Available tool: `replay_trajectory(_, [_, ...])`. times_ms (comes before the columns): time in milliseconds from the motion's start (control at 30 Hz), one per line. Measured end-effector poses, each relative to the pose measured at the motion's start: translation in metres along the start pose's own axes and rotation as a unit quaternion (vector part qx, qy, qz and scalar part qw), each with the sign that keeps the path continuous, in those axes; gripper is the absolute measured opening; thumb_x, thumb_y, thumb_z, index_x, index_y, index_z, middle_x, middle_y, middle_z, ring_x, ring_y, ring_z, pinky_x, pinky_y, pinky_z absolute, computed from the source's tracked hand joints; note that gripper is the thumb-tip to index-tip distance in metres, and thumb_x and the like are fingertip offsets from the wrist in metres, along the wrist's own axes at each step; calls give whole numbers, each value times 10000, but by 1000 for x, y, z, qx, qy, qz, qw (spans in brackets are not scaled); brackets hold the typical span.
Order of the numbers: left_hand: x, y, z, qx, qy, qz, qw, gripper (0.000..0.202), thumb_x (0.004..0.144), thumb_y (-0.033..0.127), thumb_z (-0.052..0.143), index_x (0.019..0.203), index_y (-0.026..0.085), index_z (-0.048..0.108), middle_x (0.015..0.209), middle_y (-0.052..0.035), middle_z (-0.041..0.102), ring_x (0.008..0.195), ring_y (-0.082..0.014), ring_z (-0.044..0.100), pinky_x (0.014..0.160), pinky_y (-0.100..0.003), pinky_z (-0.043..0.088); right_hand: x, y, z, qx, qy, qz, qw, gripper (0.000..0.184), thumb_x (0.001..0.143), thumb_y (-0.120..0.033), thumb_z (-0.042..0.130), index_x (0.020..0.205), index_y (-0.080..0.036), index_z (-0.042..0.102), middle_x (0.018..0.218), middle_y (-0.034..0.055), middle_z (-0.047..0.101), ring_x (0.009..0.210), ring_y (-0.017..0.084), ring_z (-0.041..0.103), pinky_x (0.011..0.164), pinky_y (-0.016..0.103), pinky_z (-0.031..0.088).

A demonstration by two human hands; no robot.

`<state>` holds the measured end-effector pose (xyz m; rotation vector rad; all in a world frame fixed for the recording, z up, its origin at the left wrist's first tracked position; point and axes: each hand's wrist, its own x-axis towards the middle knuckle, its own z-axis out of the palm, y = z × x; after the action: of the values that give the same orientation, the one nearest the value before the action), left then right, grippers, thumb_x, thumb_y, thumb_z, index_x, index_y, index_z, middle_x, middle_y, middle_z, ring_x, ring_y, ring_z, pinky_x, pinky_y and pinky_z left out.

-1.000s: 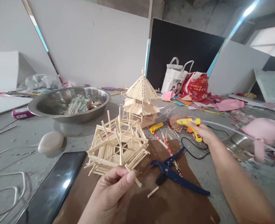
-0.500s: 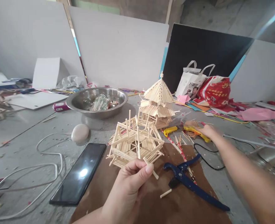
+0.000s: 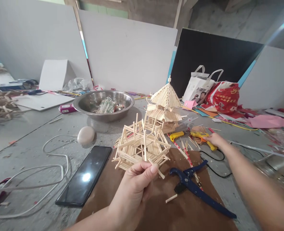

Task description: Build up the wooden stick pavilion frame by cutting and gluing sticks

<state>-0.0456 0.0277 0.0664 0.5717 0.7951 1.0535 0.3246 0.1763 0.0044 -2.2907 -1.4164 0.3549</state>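
Observation:
My left hand pinches a short wooden stick between thumb and forefinger, just in front of a hexagonal frame of pale wooden sticks that stands on a brown sheet. Behind the frame rises a finished stick pagoda with a pointed roof. My right hand is stretched out to the right and rests closed on a yellow glue gun that lies on the grey floor. A black cord trails from the gun.
Blue-handled cutters and a loose stick piece lie on the brown sheet. A black phone, a pale oval stone, a white cable and a steel bowl are to the left. Bags and pink scraps crowd the right.
My right hand has lowered the glue gun from mid-air down to the floor. The view has swung left. My left hand keeps its pinch on the stick.

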Motion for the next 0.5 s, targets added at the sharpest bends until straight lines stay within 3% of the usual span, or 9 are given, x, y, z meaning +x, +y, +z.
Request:
replay_trajectory(300, [2, 3, -2, -7, 7, -3, 1000, 288, 579, 319, 731, 598, 161, 491, 387, 103, 334, 325, -10, 192, 343, -164, 104, -21, -14, -7, 121, 22, 18, 992, 380, 690, -493, 526, 755, -128, 611, 529, 59, 591, 468, 168, 555, 421, 251, 391])
replay_trajectory(433, [2, 3, -4, -26, 1, -4, 1000, 280, 617, 331, 704, 601, 172, 475, 374, 100, 320, 326, -19, 198, 350, -168, 106, -53, -33, -15, 207, 6, -28, 978, 423, 680, -524, 527, 896, -163, 577, 738, 40, 634, 552, 130, 565, 478, 220, 433])
replay_trajectory(500, [2, 5, -4, -32, -4, 2, 999, 266, 642, 328, 686, 607, 172, 473, 385, 97, 322, 326, -20, 205, 350, -171, 107, -75, -45, -22, 287, -37, -85, 953, 435, 607, -507, 618, 862, -156, 584, 707, 29, 622, 547, 128, 544, 477, 223, 425])
